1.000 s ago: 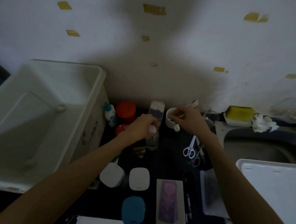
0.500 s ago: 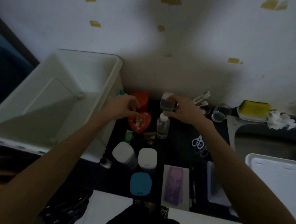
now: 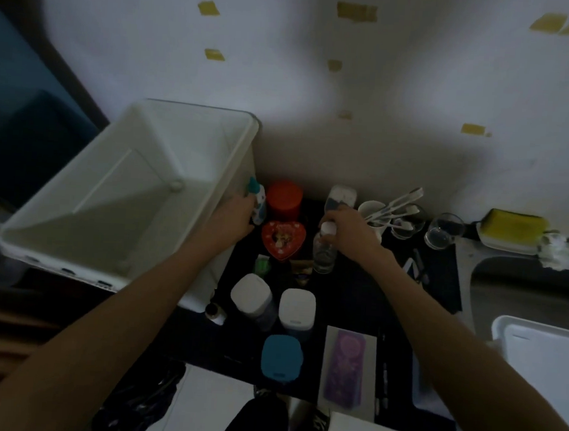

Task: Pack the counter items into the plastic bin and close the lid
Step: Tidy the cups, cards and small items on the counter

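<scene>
The empty white plastic bin (image 3: 75,236) stands open at the left, against the dark counter (image 3: 364,297). My left hand (image 3: 234,217) grips a small white bottle with a teal cap (image 3: 260,204) right beside the bin's wall. My right hand (image 3: 350,229) curls its fingers round the lower part of a clear container with dark contents (image 3: 341,196), just above a clear bottle with a white cap (image 3: 324,251). Between my hands sit a red jar (image 3: 283,198) and a red heart-shaped tin (image 3: 282,239).
Two white-lidded jars (image 3: 251,296) (image 3: 297,307), a blue-lidded jar (image 3: 282,356) and a purple box (image 3: 347,365) lie nearer me. A cup of toothbrushes (image 3: 371,210), glasses (image 3: 443,230), scissors (image 3: 415,266) and a yellow sponge (image 3: 512,226) sit right. A white lid (image 3: 541,351) rests over the sink (image 3: 522,286).
My left hand left the clear bottle, passed the red jar and took hold of the teal-capped bottle by the bin. My right hand moved from the toothbrush cup to the clear container.
</scene>
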`<state>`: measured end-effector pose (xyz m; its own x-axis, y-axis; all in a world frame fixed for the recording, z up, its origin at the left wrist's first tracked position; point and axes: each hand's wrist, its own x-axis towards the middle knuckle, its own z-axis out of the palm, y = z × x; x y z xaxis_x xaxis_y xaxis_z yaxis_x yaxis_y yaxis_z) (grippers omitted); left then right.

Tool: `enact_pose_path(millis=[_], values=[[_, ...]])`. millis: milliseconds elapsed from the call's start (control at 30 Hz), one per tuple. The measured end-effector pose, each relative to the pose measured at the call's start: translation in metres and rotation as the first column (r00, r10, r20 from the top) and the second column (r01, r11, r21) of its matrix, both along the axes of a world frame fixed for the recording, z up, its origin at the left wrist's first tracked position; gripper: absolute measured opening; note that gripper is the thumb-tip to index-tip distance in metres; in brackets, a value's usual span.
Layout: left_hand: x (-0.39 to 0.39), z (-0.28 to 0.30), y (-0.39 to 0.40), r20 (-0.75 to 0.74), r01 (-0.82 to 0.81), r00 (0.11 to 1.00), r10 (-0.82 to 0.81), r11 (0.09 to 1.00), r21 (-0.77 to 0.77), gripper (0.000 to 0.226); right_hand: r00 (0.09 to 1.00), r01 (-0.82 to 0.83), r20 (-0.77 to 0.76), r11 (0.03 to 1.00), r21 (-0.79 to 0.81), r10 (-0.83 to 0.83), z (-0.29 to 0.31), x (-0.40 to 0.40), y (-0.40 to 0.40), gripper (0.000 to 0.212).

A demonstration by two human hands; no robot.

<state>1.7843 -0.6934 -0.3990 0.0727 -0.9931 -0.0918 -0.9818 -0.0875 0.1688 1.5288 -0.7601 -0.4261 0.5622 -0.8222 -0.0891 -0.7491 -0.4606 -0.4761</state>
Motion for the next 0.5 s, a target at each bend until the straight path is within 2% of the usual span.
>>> enact_pose_path(millis=[133,267,500], values=[[-0.005,-0.007,-0.045,0.065,-0.012,0.998,0.011,1.000,0.022,0.058,1.000,0.004,0.001,1.000,0.014,-0.004,-0.004,-0.001,0.000,0.033],[-0.002,-0.027,-0.078,-0.043,-0.098,0.994,0.099,0.995,0.027,0.038,1.000,0.005,0.022,1.000,0.010,-0.005,-0.006,-0.005,0.001,0.032],[0.007,-0.042,-0.085,-0.114,-0.167,0.980,0.164,0.986,-0.016,0.030,0.999,0.014,0.045,1.000,0.011,-0.015,-0.007,-0.007,0.007,0.031]])
